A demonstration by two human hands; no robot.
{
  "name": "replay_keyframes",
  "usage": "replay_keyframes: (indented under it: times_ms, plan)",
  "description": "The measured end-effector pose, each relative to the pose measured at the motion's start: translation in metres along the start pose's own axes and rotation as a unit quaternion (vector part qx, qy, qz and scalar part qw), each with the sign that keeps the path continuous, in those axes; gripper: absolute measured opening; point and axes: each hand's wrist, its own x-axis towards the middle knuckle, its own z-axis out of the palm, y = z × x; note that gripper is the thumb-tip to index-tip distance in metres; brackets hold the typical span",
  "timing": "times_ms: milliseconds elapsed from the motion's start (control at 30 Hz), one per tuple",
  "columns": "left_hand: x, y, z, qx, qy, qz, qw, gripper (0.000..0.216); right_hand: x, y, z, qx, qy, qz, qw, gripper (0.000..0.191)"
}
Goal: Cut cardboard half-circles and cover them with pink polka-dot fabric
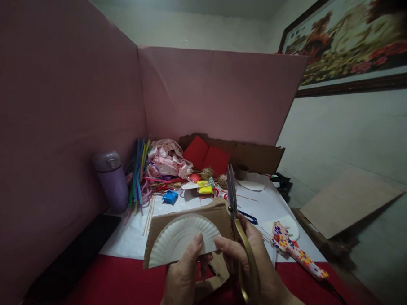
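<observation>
A white half paper plate (180, 236) with a fluted rim lies flat against a sheet of brown cardboard (213, 213). My left hand (183, 270) grips both from below, its thumb pressed on the plate near the straight edge. My right hand (251, 258) holds a pair of scissors (231, 191) with brass-coloured handles, the blades pointing up and nearly together. The thumb of that hand also touches the plate's right end. Beneath the hands hangs another piece of brown cardboard or paper (217, 275), partly hidden by the fingers.
A purple bottle (112, 183) stands at the left beside colourful pipe cleaners (137, 178). Behind the cardboard lie a blue packet (170, 197), red paper (207, 157) and twine balls (207, 172). A flower-patterned glue gun (295, 249) rests at right. Pink panels (217, 93) enclose the back and left.
</observation>
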Motion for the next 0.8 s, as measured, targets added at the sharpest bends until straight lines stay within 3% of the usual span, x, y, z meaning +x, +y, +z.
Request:
replay_keyframes:
  times_ms: [167,300,467,667,733,800]
  plan:
    - [0.002,0.000,-0.001,-0.026,-0.035,0.025,0.999,0.023,-0.001,0.000,-0.001,0.016,-0.009,0.000,1.000,0.058]
    - [0.005,-0.001,-0.002,-0.057,-0.028,0.049,0.997,0.028,0.002,0.005,-0.002,0.018,-0.006,-0.008,1.000,0.057]
    - [0.008,0.001,0.001,-0.052,-0.002,0.030,0.998,0.029,0.004,-0.001,0.005,0.009,0.001,-0.007,1.000,0.059]
    - [0.017,0.031,0.001,-0.092,0.044,0.058,0.993,0.025,-0.004,0.011,-0.002,0.011,0.009,0.071,0.997,0.079]
    - [0.020,0.044,-0.002,-0.109,0.070,0.060,0.990,0.026,-0.009,0.025,-0.015,0.011,-0.024,0.132,0.991,0.088]
    - [0.022,0.054,-0.005,-0.120,0.082,0.066,0.987,0.026,-0.016,0.034,-0.027,-0.022,-0.090,0.138,0.986,0.091]
